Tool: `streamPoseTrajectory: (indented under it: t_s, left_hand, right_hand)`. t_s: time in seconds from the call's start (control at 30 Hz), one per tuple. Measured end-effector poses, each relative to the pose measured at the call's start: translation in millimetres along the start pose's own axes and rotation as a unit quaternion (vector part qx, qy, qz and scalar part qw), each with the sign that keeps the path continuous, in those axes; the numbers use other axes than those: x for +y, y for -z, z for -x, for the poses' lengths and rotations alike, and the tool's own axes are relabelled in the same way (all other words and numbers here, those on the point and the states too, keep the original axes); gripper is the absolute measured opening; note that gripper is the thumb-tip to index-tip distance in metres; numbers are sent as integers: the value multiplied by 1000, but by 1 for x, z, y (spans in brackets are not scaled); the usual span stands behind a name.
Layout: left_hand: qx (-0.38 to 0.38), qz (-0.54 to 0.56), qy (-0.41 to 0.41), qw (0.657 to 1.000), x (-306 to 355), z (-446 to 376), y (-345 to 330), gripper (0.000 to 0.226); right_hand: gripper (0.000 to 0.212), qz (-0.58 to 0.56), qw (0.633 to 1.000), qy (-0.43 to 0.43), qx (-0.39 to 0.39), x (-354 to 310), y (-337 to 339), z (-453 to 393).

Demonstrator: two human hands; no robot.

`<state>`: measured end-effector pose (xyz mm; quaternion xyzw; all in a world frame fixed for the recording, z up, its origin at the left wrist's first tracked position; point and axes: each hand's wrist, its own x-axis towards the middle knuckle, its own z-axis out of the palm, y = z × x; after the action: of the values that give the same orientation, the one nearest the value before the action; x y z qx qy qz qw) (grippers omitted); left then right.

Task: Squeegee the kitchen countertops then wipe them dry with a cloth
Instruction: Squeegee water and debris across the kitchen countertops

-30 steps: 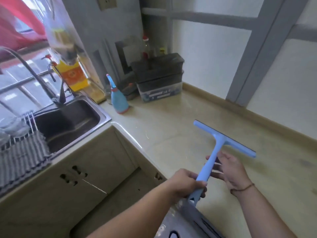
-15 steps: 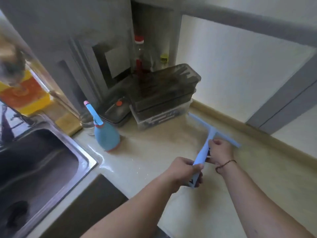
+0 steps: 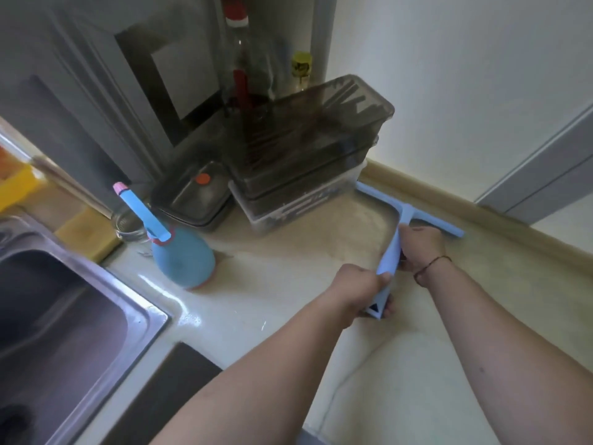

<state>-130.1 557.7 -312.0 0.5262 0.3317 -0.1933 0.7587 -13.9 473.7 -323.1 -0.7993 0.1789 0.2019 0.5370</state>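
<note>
**Squeegee set at the back of the counter, 2 hands on its handle**

Squeegee (image 3: 393,252), pale blue, lies in front of us with its blade far back on the counter (image 3: 272,300), close to the raised beige edge strip (image 3: 449,200) along the wall. The blade's left tip sits just beside the stacked boxes (image 3: 308,162); whether the rubber edge actually touches the counter we cannot tell. Our left hand (image 3: 361,289) wraps the lower end of the handle, fingers curled under it and thumb on top, so it grips firmly. Our right hand (image 3: 418,247) grips higher up, near the point where the handle meets the blade, fingers closed round the shaft. A thin dark cord circles that wrist.

Left of the hands stands a blue spray bottle (image 3: 181,256) with a pink-tipped nozzle, upright on the counter and well apart from the squeegee. Behind it we see a small dark lidded box (image 3: 192,200) with a red spot on top, touching the stacked boxes. 2 bottles (image 3: 239,59) stand in the corner behind the stack, one with a red cap, one with a yellow cap. A steel sink (image 3: 80,300) fills the lower left, and a glass jar (image 3: 128,224) sits just behind the spray bottle.
</note>
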Motion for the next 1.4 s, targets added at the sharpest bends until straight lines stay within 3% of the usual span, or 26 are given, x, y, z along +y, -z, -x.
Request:
streamPoseTrajectory:
  t_s: [0.27,0.67,0.9,1.1,1.4]
  left_hand:
    - [50,-23,-12,998,-70,67,17,26]
    - [130,-57,-12,990,-123,168,71,35]
    - [130,-21,7,991,-159,193,48,33]
    - [149,-24,-13,989,-168,209,60,32]
    - [112,-46,36,992,-176,250,88,31]
  right_hand:
    - [28,-9,998,-32,-55,43,-12,78]
    - [30,43,988,15,-146,125,-72,132]
    - [30,57,985,-3,-164,117,-44,193]
    - [34,60,984,2,-169,117,-51,206]
    - [37,54,979,0,-199,139,-57,246]
